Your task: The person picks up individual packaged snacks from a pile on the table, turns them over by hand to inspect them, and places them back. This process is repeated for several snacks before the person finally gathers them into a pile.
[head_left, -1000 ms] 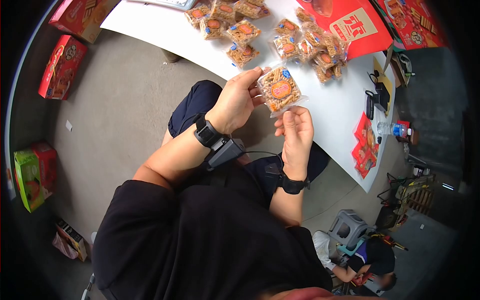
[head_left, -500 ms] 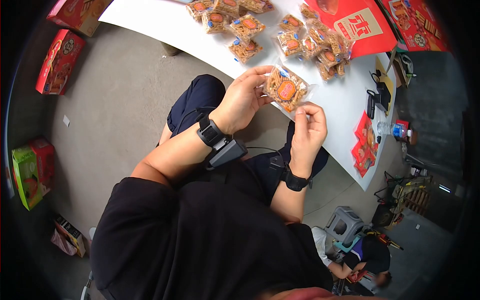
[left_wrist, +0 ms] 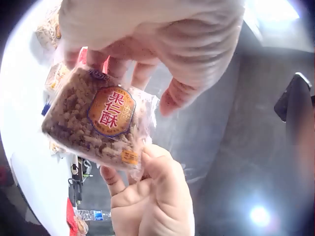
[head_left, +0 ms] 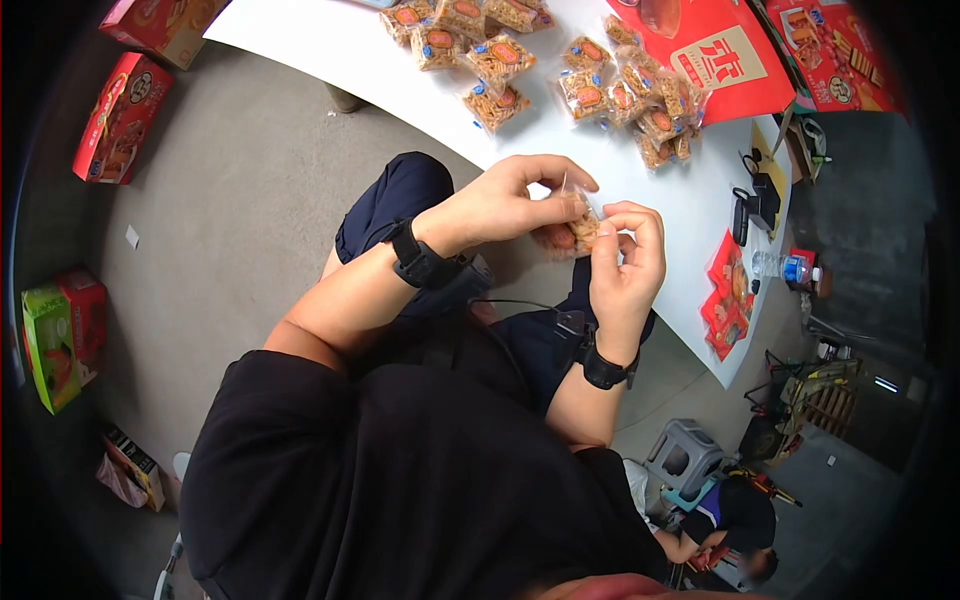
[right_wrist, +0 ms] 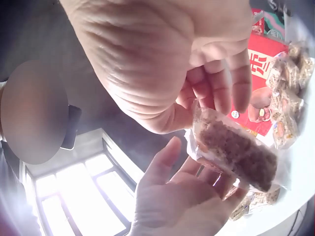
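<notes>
A square nut crisp in a clear wrapper (head_left: 562, 238) is held between both hands in front of the table edge. In the left wrist view its round orange label (left_wrist: 112, 111) faces the camera. My left hand (head_left: 515, 205) reaches over the packet from above, fingers bent behind its top edge and thumb near its side. With thumb and fingertips, my right hand (head_left: 630, 262) pinches a lower corner of the wrapper. Seen from the right wrist, the packet (right_wrist: 236, 150) stands tilted, showing a narrow brown side, with the left fingers partly hidden behind it.
Several similar packets (head_left: 640, 95) lie in two piles on the white table (head_left: 455, 118), beside a red bag (head_left: 725, 62). A flat red package (head_left: 730, 300) lies near the right edge, past which is a water bottle (head_left: 785, 266). Boxes (head_left: 122, 118) stand left; another person (head_left: 735, 525) sits behind.
The packet has turned from label-up to tilted and come slightly down. My left hand has moved over it, covering more of it, while the right hand still pinches its corner.
</notes>
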### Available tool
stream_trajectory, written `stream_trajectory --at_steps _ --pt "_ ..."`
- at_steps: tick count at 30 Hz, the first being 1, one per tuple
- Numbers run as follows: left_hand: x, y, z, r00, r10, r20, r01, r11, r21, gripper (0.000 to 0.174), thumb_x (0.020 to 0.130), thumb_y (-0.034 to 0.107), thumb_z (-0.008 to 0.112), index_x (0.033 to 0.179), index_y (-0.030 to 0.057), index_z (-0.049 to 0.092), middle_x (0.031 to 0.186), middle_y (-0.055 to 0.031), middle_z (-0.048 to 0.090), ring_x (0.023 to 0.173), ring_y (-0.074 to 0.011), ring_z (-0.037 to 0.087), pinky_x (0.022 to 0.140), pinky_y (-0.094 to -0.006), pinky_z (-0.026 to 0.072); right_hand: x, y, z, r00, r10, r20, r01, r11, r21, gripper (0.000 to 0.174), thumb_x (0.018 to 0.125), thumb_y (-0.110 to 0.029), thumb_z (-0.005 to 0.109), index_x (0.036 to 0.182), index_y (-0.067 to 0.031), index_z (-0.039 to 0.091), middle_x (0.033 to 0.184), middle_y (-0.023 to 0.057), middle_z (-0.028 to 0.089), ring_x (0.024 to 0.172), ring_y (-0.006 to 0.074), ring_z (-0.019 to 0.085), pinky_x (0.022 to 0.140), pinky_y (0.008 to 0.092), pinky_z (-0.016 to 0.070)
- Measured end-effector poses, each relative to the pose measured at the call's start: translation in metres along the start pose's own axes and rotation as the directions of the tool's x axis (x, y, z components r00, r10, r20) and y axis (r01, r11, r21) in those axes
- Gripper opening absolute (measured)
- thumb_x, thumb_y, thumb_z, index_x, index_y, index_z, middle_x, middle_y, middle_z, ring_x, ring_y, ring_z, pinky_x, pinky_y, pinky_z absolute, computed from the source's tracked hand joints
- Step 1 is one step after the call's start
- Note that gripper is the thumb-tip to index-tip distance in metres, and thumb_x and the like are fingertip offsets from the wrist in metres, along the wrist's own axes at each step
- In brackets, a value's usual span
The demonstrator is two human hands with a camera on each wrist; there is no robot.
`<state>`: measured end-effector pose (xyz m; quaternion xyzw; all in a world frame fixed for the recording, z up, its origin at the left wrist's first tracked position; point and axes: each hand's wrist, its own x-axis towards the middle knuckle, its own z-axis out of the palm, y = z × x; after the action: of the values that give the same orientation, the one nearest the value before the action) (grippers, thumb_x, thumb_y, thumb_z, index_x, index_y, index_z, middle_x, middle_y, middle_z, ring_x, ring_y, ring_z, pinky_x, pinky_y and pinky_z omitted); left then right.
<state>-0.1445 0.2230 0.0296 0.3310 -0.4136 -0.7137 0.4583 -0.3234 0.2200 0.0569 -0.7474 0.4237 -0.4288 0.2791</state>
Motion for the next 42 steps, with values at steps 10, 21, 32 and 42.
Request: stream_trajectory --at_steps 10,21,32,42 --pt "0.002 -0.01 0.008 0.991 0.103 -0.086 -0.111 0.989 -0.094 0.017 0.092 0.011 0.058 0.096 -0.0026 0.067 0.091 -0.0047 0.067 0.085 -0.0088 0.06 0.081 -0.0251 0.0494 -0.002 0.007 0.001 0.968 0.245 0.048 -0.246 0.909 0.337 0.005 0.093 -0.003 0.053 0.089 -0.001 0.053 0.088 0.0012 0.055 0.074 0.004 0.048 0.065 0.021 0.0426" --pt "0.004 -0.015 0.015 0.985 -0.055 -0.162 -0.003 0.94 -0.342 0.021 0.092 0.011 0.054 0.098 -0.0042 0.066 0.095 -0.0106 0.069 0.087 -0.0145 0.065 0.082 -0.0273 0.0514 -0.001 0.011 0.005 0.945 0.324 0.044 -0.307 0.83 0.467 0.006 0.094 -0.005 0.053 0.09 -0.0017 0.056 0.085 0.0003 0.057 0.076 0.0047 0.049 0.069 0.0193 0.0408" --pt "0.009 -0.021 0.001 0.927 -0.071 -0.368 -0.169 0.796 -0.581 0.032 0.097 0.021 0.046 0.114 -0.0033 0.059 0.105 -0.0127 0.065 0.095 -0.0191 0.065 0.087 -0.0341 0.0527 -0.015 0.019 0.012 0.901 0.402 0.162 -0.421 0.723 0.548 0.041 0.097 -0.02 0.057 0.129 0.0015 0.045 0.101 0.0059 0.06 0.088 0.0077 0.056 0.072 0.0204 0.0468" --pt "0.008 -0.022 0.003 0.946 -0.041 -0.323 -0.149 0.829 -0.539 0.037 0.099 0.026 0.044 0.118 -0.002 0.058 0.115 -0.0104 0.063 0.107 -0.0189 0.059 0.096 -0.0342 0.0451 -0.022 0.019 0.018 0.883 0.421 0.206 -0.461 0.698 0.548 0.043 0.09 -0.013 0.065 0.125 0.0036 0.048 0.11 0.0075 0.059 0.089 0.0088 0.057 0.068 0.0213 0.0497"
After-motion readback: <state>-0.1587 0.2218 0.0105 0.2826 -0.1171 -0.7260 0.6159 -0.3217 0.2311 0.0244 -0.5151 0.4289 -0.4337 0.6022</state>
